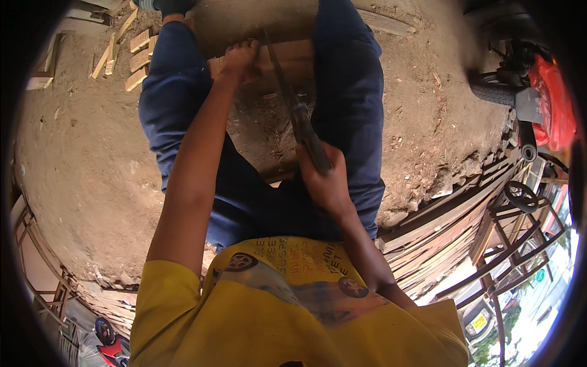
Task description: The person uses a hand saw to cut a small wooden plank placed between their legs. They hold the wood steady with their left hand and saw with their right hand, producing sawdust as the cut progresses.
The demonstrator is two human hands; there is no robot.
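Two hands working: right hand (pixel 325 182) is clenching the handle of the long-bladed tool (pixel 299 113); left hand (pixel 241 57) is resting on the board, can't tell if its fingers are gripping.
Board (pixel 298 55): is lying crosswise between the legs; loose hold would be risking a shift.
Blade: is pointing past the left fingers; a skip could be cutting them.
Trousers (pixel 350 92): are flanking the tool; a sideways slip could be snagging cloth.

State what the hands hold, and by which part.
The right hand grips a long, dark, tapering saw-like tool by its near, thicker end; the left hand is on a brown wooden board, grip unclear.
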